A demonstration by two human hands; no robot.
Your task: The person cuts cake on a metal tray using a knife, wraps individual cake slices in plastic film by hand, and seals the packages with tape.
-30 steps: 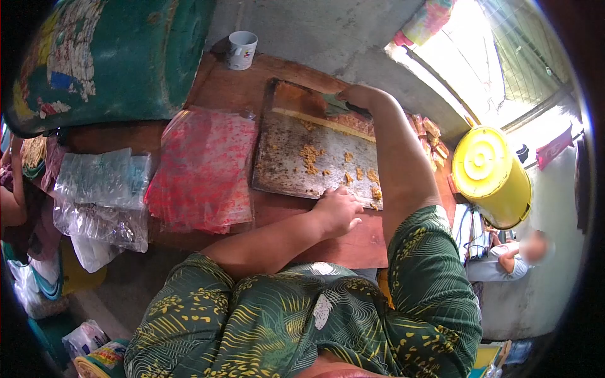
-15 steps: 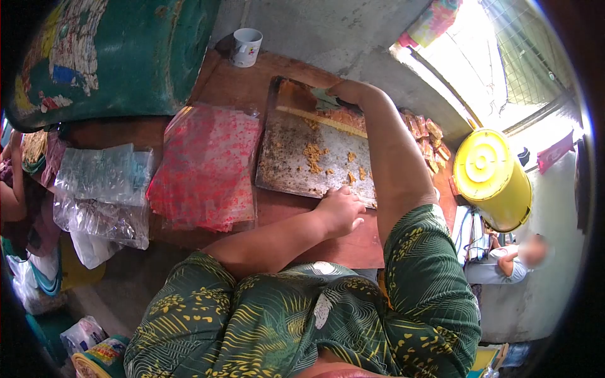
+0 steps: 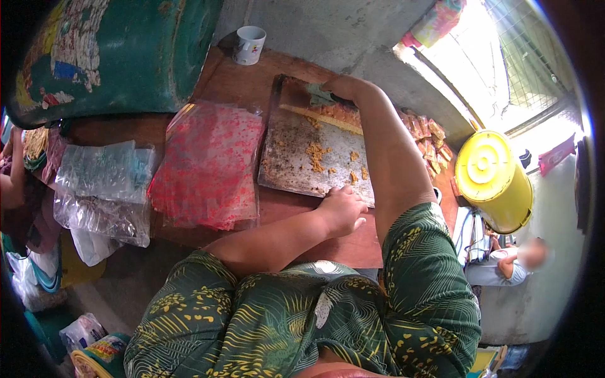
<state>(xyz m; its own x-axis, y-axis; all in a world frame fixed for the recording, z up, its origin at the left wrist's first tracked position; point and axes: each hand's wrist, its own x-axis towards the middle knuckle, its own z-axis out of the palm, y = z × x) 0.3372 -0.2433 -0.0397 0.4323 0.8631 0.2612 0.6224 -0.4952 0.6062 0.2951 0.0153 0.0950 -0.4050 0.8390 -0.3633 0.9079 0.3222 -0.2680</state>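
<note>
A worn metal baking tray (image 3: 287, 157) lies on the table in front of me, dark-stained and strewn with crumbs (image 3: 315, 154). Along its far side is a slab of brown-topped yellow cake (image 3: 328, 118), partly hidden by my right forearm. My right hand (image 3: 345, 88) reaches to the tray's far edge, its fingers closed on a flat greenish scraper-like piece (image 3: 320, 96) over the cake; its exact kind is unclear. My left hand (image 3: 343, 211) rests at the tray's near edge, fingers laid over the rim and thumb apart, holding nothing.
Red-printed plastic bags (image 3: 208, 164) and clear bags (image 3: 104, 189) lie left of the tray. A white mug (image 3: 249, 45) and green drum (image 3: 138, 57) stand behind. Wrapped packs (image 3: 432, 138) and a yellow lidded bucket (image 3: 495, 179) are right. A person (image 3: 501, 268) sits at the far right.
My right hand and the greenish piece have shifted slightly left along the far side of the tray. The left hand stays at the near rim. The view has moved a little.
</note>
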